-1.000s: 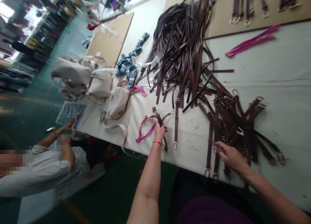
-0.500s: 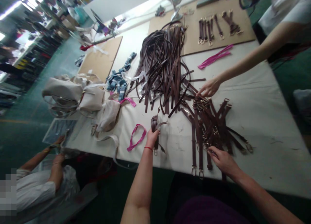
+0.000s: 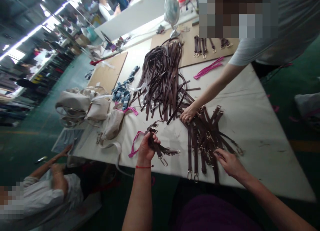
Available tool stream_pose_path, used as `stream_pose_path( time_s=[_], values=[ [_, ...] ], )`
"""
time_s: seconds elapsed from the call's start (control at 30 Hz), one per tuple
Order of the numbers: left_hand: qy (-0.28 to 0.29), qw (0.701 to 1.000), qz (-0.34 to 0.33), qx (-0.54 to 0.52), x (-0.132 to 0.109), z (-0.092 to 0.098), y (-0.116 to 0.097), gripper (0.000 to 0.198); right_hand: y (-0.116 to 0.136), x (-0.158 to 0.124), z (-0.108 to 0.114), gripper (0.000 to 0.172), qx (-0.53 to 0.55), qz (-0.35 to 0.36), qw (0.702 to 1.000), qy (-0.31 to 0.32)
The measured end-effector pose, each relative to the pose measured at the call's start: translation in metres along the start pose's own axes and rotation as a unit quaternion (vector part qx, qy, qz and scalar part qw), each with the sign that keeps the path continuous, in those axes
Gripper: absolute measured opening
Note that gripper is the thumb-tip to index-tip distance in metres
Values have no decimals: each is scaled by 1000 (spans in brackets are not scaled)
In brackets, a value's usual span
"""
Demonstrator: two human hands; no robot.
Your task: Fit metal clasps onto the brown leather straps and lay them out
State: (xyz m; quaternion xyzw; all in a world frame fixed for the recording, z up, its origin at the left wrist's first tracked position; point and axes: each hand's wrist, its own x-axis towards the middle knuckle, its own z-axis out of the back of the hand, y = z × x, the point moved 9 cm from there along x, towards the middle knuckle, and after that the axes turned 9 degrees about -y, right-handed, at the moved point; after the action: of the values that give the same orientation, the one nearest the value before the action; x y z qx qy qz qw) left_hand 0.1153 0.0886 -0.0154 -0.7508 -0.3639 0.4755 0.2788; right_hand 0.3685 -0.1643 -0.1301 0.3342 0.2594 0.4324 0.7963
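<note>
My left hand (image 3: 147,149) is closed around a small bundle of brown straps (image 3: 160,147) with metal clips, held over the near edge of the table. At the lower right, my right hand (image 3: 231,162) pinches the end of a brown strap at the edge of a pile of short straps (image 3: 192,141). Metal buckles and snap hooks hang from several of these. A co-worker's hand (image 3: 188,114) rests on the far side of that same pile. Behind it lies a large heap of long brown straps (image 3: 165,77).
Cream bags (image 3: 100,107) and blue folded pieces (image 3: 122,94) occupy the table's left. Pink ribbons (image 3: 208,68) lie on the white tabletop (image 3: 252,124). At the back, a fan (image 3: 172,14) stands near a brown board (image 3: 190,55). Another person (image 3: 55,187) sits at the lower left.
My left hand has shifted left and turned, fanning out its bundle. The co-worker has leaned in over the table. The view has tilted up, while my right hand stays by the pile.
</note>
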Motion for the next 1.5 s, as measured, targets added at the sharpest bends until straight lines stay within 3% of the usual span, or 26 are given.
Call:
stream_pose_path(
  time_s=[0.17,0.33,0.43,0.6,0.7,0.8,0.9,1.0,1.2,1.27,1.37,1.5],
  values=[
    [-37,995,-19,92,-21,-25,30,28,13,-7,27,34,74,5,997,20],
    [-22,998,58,17,-52,-63,86,27,16,-18,48,39,150,-28,988,32],
    [6,992,127,-12,-70,-96,128,26,-2,-25,57,42,240,-88,967,12],
    [101,971,214,-11,-86,-167,195,23,-47,-28,94,49,324,-148,930,-93],
    [128,959,251,-6,-81,-207,225,13,-78,-33,120,53,331,-173,916,-145],
    [103,954,281,-12,-59,-242,244,9,-109,-41,139,52,335,-196,903,-182],
    [60,963,263,-11,-23,-276,249,15,-136,-52,153,51,335,-219,891,-215],
    [30,982,186,17,24,-318,232,25,-156,-63,160,56,327,-244,882,-235],
    [23,997,65,44,121,-427,149,39,-179,-77,162,58,288,-279,882,-246],
    [26,996,44,70,144,-452,124,42,-184,-78,160,57,273,-289,883,-248],
    [22,988,47,145,164,-459,121,34,-182,-72,159,55,259,-279,890,-251],
    [38,965,43,257,158,-421,167,24,-168,-56,159,52,245,-254,904,-242]
  ],
)
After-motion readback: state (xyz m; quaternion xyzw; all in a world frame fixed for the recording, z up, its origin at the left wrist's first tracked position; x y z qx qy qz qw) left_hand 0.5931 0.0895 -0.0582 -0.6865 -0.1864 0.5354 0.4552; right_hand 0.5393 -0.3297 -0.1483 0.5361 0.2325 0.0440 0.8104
